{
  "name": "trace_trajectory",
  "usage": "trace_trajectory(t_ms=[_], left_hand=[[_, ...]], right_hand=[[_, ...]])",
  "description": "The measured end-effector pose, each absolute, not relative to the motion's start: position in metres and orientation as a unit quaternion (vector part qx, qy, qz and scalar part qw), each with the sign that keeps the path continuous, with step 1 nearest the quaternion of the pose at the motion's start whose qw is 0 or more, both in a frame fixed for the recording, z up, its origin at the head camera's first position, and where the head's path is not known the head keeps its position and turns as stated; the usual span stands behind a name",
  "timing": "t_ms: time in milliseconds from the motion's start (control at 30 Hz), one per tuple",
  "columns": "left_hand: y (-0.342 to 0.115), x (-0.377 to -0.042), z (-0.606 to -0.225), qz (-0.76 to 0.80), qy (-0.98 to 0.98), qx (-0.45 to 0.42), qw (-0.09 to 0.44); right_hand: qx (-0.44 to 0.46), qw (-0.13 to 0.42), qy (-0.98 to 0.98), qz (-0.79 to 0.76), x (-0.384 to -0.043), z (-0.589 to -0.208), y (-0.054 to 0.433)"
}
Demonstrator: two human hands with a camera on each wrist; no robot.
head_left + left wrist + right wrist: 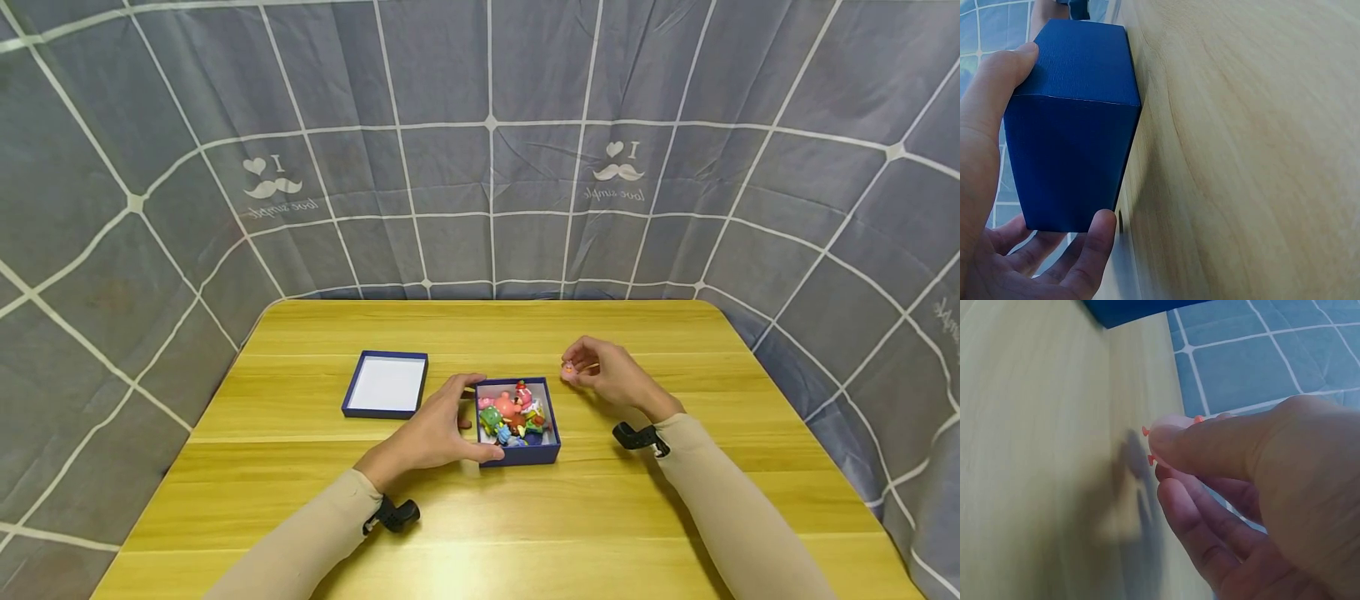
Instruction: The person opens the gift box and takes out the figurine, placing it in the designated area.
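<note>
A blue box [525,456] with a white inside stands on the table, holding several small toy figures: a salmon-pink one [506,405], a green one [491,420] and a red one [522,393] among them. My left hand [433,429] spans the box's left side and grips it, thumb at the near edge and fingers at the far one; the left wrist view shows the plain blue wall [1072,150] between them. Right of the box, my right hand [615,375] pinches a small pink toy figure [568,371] with tiny orange-red feet [1151,460]. The thumb hides much of it.
A blue box lid [387,383] lies with its white inside up, left of the box. The wooden table [480,533] ends at a far edge, and a grey curtain [450,175] with white lines hangs behind and at both sides.
</note>
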State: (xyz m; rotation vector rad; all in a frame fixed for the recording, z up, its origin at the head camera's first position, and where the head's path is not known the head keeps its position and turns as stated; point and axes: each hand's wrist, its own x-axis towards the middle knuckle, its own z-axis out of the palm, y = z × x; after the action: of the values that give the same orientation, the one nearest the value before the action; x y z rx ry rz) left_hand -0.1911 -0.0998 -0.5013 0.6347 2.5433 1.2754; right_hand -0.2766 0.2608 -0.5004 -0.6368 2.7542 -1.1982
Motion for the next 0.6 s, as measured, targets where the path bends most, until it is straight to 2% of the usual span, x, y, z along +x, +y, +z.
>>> trace_trajectory(t_ms=[600], left_hand=[[-0.1004, -0.1913, -0.5023, 0.44, 0.864, 0.218, 0.111]], right_hand=[[-0.222, 0.055, 0.896, -0.382, -0.2804, -0.5086, 0.2642]])
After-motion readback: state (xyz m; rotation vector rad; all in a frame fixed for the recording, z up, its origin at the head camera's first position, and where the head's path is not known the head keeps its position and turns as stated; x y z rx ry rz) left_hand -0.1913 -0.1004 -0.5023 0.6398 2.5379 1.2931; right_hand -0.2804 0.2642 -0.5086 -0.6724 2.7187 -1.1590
